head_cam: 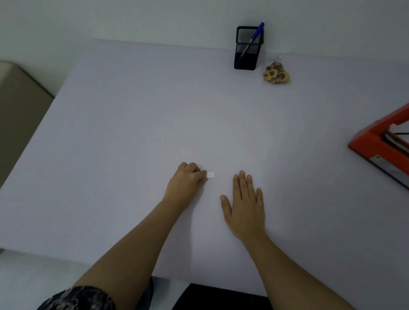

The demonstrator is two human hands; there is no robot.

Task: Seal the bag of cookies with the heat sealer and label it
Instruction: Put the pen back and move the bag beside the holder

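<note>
Left hand curled, fingertips pinching small white paper label flat on pale lilac tabletop; right hand open, palm down. Clear plastic bag of cookies far back, beside black mesh pen holder: light, crinkly, crumbly contents, so grip by neck. Red heat sealer at right edge. Path between looks clear.

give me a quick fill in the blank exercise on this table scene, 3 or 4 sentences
1. The blue pen stands in a black mesh ____.
2. The bag of cookies lies just to the ____ of that holder.
3. The small white label is at the fingertips of the ____ hand.
4. The right hand lies ____ on the table, palm down.

Missing words: holder; right; left; flat
</note>
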